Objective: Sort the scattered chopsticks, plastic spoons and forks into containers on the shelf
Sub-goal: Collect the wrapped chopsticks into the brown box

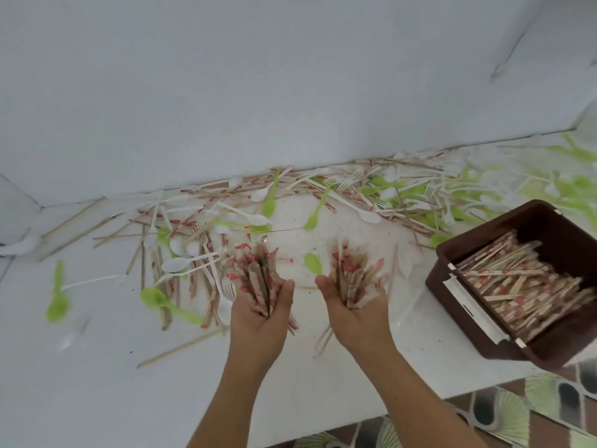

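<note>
My left hand [263, 313] grips a bundle of paper-wrapped chopsticks [260, 273] above the white shelf [97, 367]. My right hand [357, 310] grips a second bundle of wrapped chopsticks [353, 273], a little to the right. Both bundles point away from me. A brown box [478, 240] at the right holds many wrapped chopsticks. Loose chopsticks, white spoons [181, 263], white forks [347, 184] and green spoons [313, 263] lie scattered across the shelf, mostly along the back wall.
A white wall [258, 92] rises behind the shelf. The shelf's front edge runs at lower right, with patterned floor [517, 412] below it. A green spoon [58, 302] and a bare chopstick [181, 347] lie at the left front.
</note>
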### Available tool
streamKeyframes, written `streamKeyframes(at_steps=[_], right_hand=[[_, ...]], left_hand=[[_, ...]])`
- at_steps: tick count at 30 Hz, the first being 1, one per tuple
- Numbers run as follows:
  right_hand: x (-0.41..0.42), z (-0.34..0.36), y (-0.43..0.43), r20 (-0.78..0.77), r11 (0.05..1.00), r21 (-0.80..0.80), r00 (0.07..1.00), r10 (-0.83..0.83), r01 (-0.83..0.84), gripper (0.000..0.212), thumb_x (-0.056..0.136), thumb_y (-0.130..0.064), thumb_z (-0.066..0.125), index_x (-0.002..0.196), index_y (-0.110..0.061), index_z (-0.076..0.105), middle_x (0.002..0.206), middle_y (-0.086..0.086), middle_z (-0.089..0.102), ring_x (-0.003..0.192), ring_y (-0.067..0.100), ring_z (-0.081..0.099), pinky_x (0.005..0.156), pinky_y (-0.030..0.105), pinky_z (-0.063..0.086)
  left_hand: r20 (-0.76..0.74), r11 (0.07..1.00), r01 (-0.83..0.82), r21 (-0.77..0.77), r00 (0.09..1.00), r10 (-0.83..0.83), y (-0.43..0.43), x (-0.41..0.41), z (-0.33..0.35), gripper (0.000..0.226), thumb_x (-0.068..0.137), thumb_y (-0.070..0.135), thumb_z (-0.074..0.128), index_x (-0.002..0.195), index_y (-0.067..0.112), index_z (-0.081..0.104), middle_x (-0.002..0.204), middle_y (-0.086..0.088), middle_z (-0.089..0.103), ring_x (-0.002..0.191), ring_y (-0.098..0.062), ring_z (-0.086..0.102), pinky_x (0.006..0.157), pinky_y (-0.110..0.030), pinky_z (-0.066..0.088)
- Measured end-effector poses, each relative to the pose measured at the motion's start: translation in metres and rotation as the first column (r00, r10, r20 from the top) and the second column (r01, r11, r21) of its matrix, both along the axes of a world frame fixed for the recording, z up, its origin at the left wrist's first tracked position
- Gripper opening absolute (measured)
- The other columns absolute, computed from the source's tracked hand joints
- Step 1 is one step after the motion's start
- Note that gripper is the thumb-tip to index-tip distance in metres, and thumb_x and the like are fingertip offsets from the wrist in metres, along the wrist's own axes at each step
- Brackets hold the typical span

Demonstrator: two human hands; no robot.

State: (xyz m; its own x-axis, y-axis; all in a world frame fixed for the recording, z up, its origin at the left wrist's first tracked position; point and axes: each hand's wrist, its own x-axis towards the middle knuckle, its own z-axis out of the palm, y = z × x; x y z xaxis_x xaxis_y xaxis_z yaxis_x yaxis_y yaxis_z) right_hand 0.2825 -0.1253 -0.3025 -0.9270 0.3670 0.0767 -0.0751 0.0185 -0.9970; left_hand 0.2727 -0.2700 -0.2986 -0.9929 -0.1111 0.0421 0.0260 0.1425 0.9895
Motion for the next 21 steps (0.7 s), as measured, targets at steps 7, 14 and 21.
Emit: streamKeyframes(at_steps=[7,14,21], right_hand=[[0.003,-0.068,-0.008,0.125,0.972,0.13,0.976,0.181,-0.197,0.029,0.088,0.002,0.074,0.071,0.01,0.051,0.062,0.029,0.046,0.055,0.023,0.043,0.054,0.026,0.045],[0.01,-0.075,-0.012,0.411,0.955,0.167,0.898,0.16,-0.246,0.018,0.089,-0.008,0.068,0.078,-0.022,0.065,0.067,0.005,0.063,0.063,0.015,0.058,0.063,0.045,0.055],[0.044,0.045,0.084,0.268,0.964,0.257,0.953,-0.144,0.073,0.047,0.087,-0.048,0.073,0.083,-0.002,0.064,0.062,0.007,0.057,0.057,0.015,0.055,0.054,0.016,0.039]], left_hand=[[0.099,0.994,0.043,-0.096,0.995,-0.033,-0.014,0.005,-0.044,0.036,0.092,0.033,0.074,0.06,0.017,0.071,0.05,-0.008,0.065,0.051,-0.023,0.068,0.057,-0.034,0.055],[0.228,0.973,0.176,-0.146,0.963,-0.14,-0.009,-0.003,-0.067,0.026,0.09,0.006,0.079,0.067,0.017,0.069,0.057,0.001,0.067,0.052,-0.005,0.063,0.052,-0.022,0.047],[0.302,0.836,0.48,-0.265,0.865,-0.401,0.047,-0.023,0.041,0.036,0.093,0.041,0.073,0.088,0.01,0.055,0.062,-0.016,0.065,0.045,-0.017,0.061,0.046,-0.023,0.049]])
